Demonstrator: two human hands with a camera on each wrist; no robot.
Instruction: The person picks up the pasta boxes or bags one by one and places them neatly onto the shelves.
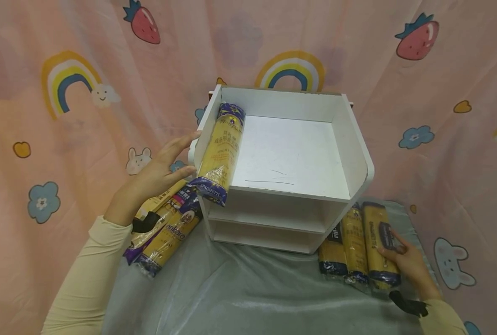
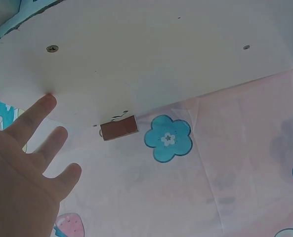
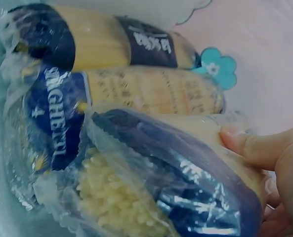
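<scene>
In the head view my left hand [image 1: 158, 170] is beside the left side panel of a white shelf unit [image 1: 290, 153]. Its fingers are spread, and in the left wrist view a fingertip of the left hand [image 2: 30, 163] touches the white panel. A spaghetti pack [image 1: 222, 151] with blue ends lies along the left of the top shelf. At the right, my right hand [image 1: 409, 260] grips the outermost spaghetti pack [image 1: 378, 237]. In the right wrist view, the thumb of the right hand [image 3: 270, 153] presses one side of this pack [image 3: 186, 163], with fingers curled beneath.
Two more pasta packs, one blue-ended [image 1: 354, 242] and one dark-labelled [image 1: 332, 251], lie between the gripped pack and the shelf unit. Several pasta packs [image 1: 169, 232] lie left of the unit. Grey cloth [image 1: 248, 298] covers the table; a pink printed curtain [image 1: 215, 42] hangs behind.
</scene>
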